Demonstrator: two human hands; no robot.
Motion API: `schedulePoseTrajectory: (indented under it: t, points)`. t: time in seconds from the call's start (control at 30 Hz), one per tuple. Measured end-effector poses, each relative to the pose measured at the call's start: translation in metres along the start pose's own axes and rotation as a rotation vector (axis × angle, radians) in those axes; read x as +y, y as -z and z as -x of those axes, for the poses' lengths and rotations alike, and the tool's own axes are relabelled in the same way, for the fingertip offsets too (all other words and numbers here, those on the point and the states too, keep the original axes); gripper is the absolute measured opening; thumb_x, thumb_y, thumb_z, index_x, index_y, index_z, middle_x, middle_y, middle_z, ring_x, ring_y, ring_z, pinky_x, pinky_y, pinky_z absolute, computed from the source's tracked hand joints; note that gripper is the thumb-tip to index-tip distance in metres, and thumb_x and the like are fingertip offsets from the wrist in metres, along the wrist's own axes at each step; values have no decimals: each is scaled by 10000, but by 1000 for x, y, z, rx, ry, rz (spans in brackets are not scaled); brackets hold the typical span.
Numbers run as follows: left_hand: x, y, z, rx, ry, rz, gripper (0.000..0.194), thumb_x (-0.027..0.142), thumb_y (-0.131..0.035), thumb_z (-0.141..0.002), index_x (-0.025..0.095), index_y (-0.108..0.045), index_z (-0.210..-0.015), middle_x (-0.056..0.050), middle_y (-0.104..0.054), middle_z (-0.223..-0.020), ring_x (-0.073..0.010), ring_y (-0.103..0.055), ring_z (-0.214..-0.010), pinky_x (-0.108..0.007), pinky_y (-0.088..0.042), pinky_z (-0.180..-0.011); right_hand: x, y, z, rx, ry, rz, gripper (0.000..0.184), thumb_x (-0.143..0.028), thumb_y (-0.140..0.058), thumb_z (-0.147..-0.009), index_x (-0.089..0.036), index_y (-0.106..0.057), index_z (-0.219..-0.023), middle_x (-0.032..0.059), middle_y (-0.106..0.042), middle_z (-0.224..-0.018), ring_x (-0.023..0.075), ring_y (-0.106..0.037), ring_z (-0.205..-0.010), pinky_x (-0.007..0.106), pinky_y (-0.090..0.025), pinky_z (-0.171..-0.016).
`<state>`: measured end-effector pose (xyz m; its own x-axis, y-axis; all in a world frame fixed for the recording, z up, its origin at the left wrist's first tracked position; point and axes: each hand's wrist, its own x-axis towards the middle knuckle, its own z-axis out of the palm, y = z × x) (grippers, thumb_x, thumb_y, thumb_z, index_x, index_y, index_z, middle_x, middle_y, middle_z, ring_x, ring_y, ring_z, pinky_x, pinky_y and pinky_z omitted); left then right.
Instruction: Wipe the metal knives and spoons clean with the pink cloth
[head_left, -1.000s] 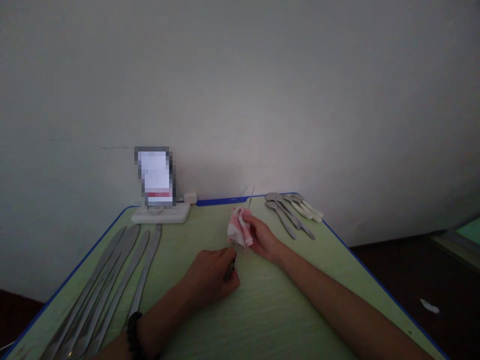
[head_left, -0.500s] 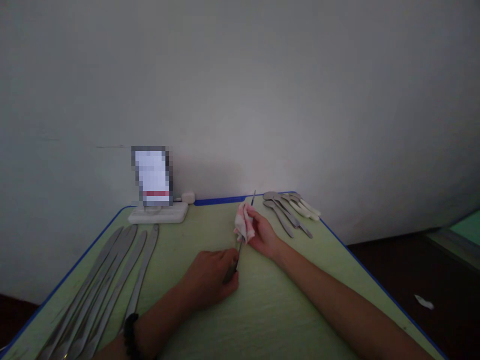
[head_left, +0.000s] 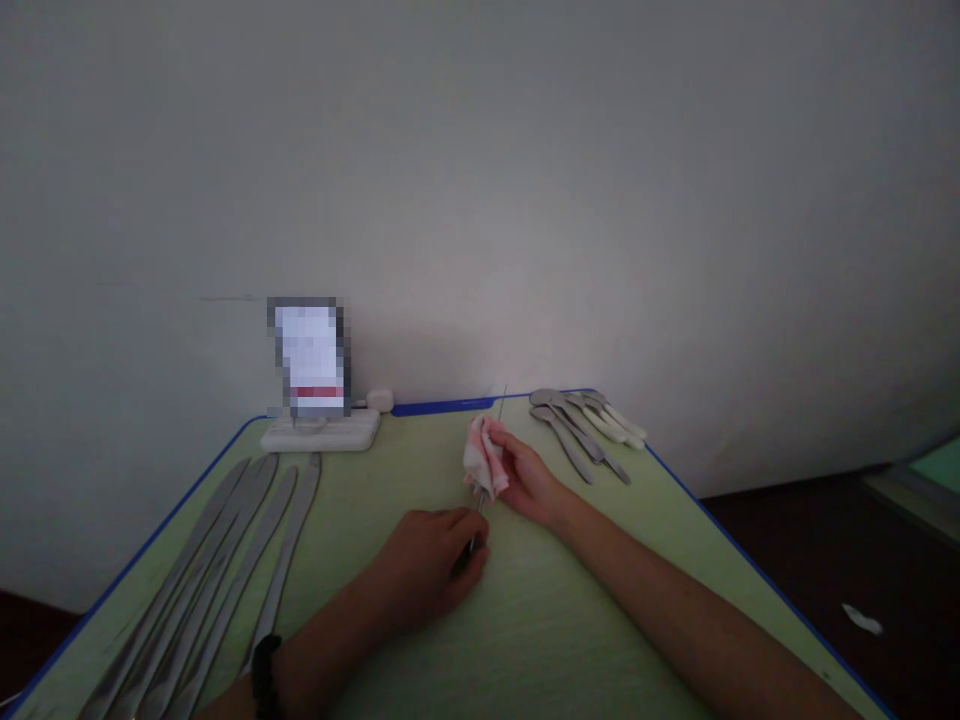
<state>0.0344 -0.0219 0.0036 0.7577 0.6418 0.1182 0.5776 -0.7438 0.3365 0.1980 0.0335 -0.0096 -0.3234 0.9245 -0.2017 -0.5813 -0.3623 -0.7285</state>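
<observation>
Left-hand fingers (head_left: 468, 522): curled narrow around the near end of a slim metal utensil (head_left: 481, 500).
Right-hand fingers (head_left: 513, 447): pinched on a pink-and-white cloth (head_left: 485, 458), bunched around the utensil's middle.
Utensil: between the two hands, over the middle of the bench (head_left: 390, 480), slanting away from the person; its thin far end shows beyond the cloth, its exact kind too slight to tell.
Left wrist: a dark beaded bracelet (head_left: 265, 678).
Knives (head_left: 246, 570): a lengthwise row on the bench's left side, beside the left forearm, which hides part of the nearest one.
Spoons (head_left: 577, 429): metal, overlapping near the far right corner, beyond the right hand.
White-handled cutlery (head_left: 611, 428): just right of the spoons, heads partly hidden.
Screen (head_left: 309, 345): blurred, standing at the far left on a white base (head_left: 321, 433).
White block (head_left: 381, 400): just right of that base.
Bench edge: blue-trimmed, near the grey wall (head_left: 480, 200).
Floor (head_left: 787, 560): dark, right of the bench, bearing a white scrap (head_left: 862, 620).
</observation>
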Motion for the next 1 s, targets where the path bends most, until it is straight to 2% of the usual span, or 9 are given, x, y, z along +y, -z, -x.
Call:
schedulePoseTrajectory:
  t: [0.2,0.4,0.67,0.83,1.0]
  points:
    - [-1,-1,-1,16,-2,8,106,210,-422,-856,208,-525,-836,16,-606,-764,-125,-556,-637,-227,-379,-606,1,1,-2,12,11,-10,108,-243,-498,-810,-165,-536,-874,-4,-623,-659,133,-573,-554,282,-491,-592]
    - [-2,-2,0,29,6,18,98,198,-431,-844,210,-527,-831,22,-604,-754,-125,-560,-638,-227,-386,-607,2,-4,-1,23,25,18,109,-228,-491,-814,-151,-553,-860,3,-622,-645,128,-569,-539,273,-492,-568]
    - [-3,-3,-1,48,14,24,94,190,-441,-834,213,-532,-838,18,-608,-751,-126,-558,-637,-223,-375,-602,5,-1,-3,14,34,46,142,-265,-546,-784,-154,-563,-871,8,-634,-667,137,-584,-560,264,-477,-526]
    - [-1,-2,-1,58,35,34,110,229,-426,-874,217,-530,-841,18,-627,-763,-132,-580,-664,-229,-379,-626,5,-2,-1,41,64,77,165,-290,-572,-762,-139,-572,-830,9,-624,-643,132,-576,-547,258,-471,-526]
    - [-5,-7,-3,71,88,17,139,263,-441,-866,210,-480,-743,25,-603,-680,-132,-566,-610,-231,-357,-577,4,-4,0,29,58,69,190,-288,-590,-747,-153,-554,-876,-2,-622,-650,135,-572,-526,277,-482,-529]
